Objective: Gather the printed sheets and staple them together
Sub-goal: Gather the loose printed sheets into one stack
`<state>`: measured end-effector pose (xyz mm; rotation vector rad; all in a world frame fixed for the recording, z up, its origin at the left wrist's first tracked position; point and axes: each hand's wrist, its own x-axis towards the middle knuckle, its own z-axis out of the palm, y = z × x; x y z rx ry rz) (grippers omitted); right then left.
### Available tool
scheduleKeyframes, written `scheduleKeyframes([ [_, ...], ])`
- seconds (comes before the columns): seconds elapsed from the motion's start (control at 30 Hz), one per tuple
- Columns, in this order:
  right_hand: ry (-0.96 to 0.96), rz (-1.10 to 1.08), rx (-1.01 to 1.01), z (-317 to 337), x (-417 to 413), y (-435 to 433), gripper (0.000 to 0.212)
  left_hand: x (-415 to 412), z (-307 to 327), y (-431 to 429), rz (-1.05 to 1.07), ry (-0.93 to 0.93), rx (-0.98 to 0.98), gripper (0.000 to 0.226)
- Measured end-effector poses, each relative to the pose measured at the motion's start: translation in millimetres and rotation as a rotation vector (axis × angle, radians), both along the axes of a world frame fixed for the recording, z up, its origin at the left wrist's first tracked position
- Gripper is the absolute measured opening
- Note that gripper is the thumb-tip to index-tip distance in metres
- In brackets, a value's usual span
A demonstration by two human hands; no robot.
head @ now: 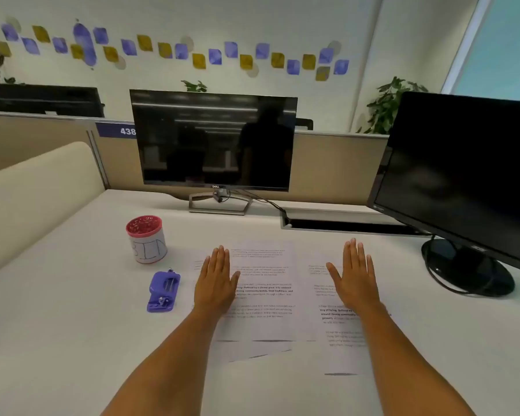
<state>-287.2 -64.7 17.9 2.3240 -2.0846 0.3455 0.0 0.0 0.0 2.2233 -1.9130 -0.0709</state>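
Printed sheets lie spread on the white desk in front of me: an overlapping pair [264,295] in the middle and a separate sheet [339,340] to the right. My left hand [216,280] rests flat, fingers apart, on the left edge of the middle sheets. My right hand [354,274] lies flat and open on the right sheet. A purple stapler [163,291] sits on the desk just left of my left hand, untouched.
A white cup with a red top marked "BIN" [147,239] stands behind the stapler. A Dell monitor [213,142] is at the back; a second black monitor [463,187] with a round base [469,268] stands at the right. A cable tray slot [342,225] runs along the back.
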Motion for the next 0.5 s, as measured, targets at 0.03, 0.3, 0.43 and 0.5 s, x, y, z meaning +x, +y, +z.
scheduleKeyframes([
  [0.03, -0.002, -0.005, 0.021, -5, -1, 3, 0.124, 0, -4, 2, 0.005, 0.005, 0.019, 0.063],
  [0.3, -0.009, -0.013, 0.205, -45, -10, 19, 0.068, 1, -34, 13, 0.034, 0.102, 0.114, 0.056],
  [0.43, -0.008, -0.011, 0.267, -57, -14, 22, 0.062, -2, -41, 16, 0.044, 0.132, 0.126, 0.055],
  [0.5, -0.007, -0.012, 0.276, -57, -14, 21, 0.061, -2, -42, 15, 0.045, 0.144, 0.104, 0.055],
])
